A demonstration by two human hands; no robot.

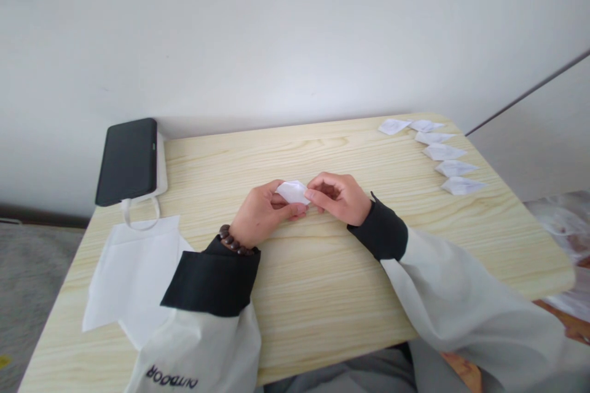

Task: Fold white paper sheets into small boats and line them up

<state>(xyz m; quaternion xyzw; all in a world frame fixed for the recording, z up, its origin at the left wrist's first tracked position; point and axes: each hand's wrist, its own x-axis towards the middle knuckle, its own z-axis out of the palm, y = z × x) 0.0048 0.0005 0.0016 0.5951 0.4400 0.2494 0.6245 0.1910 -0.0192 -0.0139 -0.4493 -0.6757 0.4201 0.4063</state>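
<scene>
A small folded white paper (292,191) is held just above the middle of the table, between both hands. My left hand (265,212) is closed on its left and lower edge, with the thumb along the near side. At the paper's right tip, the thumb and index finger of my right hand (335,196) pinch it. Some fingers of each hand are hidden behind the paper or curled under. Several finished-looking pointed paper pieces (444,151) of similar folded shape lie in a line at the table's far right.
White paper sheets (133,270) lie on the left of the wooden table (313,295), partly under my left sleeve. A black power bank (128,159) with a white cable (150,221) rests at the back left corner. A white wall (286,43) stands behind.
</scene>
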